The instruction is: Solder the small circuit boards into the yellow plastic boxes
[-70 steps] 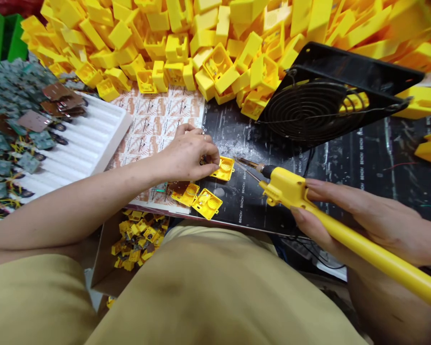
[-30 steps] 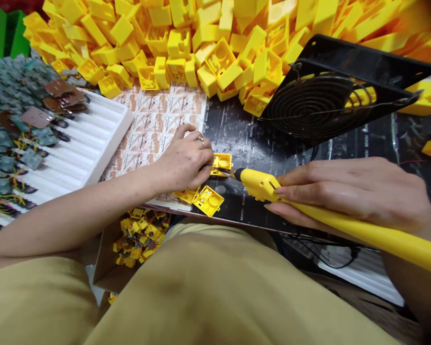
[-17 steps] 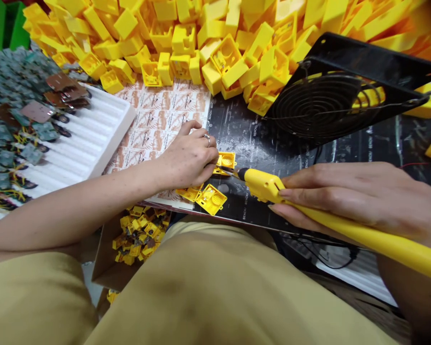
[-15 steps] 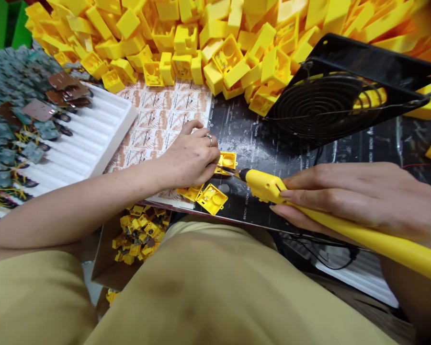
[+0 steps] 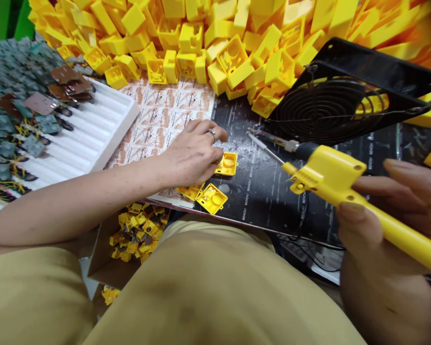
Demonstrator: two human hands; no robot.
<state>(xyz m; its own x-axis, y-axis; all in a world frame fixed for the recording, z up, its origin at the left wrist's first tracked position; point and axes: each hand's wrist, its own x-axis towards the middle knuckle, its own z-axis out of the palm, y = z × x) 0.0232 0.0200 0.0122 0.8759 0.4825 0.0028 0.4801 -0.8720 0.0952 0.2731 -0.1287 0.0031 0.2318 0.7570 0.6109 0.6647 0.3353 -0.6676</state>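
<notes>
My left hand (image 5: 197, 153), with a ring on one finger, is closed on a small yellow casing (image 5: 228, 164) lying on the black mat; its fingertips are partly hidden. My right hand (image 5: 391, 220) grips a yellow soldering gun (image 5: 337, 175). The gun's metal tip and thin feed tube point left, above the mat and apart from the casing. Two more open yellow casings lie by the mat's front edge, one (image 5: 211, 199) showing a round grille and another (image 5: 191, 192) partly under my left wrist.
A black fan (image 5: 319, 110) leans at the right back. Yellow housings (image 5: 190, 38) are heaped along the back. A white ribbed foam tray (image 5: 89, 129) with grey-green parts is at left. Below the table edge, a cardboard box (image 5: 107, 258) holds small yellow parts.
My right hand has drawn the soldering gun back to the right and up, off the casing, and turned it. My left hand has barely shifted, its upper fingers reaching a little further right.
</notes>
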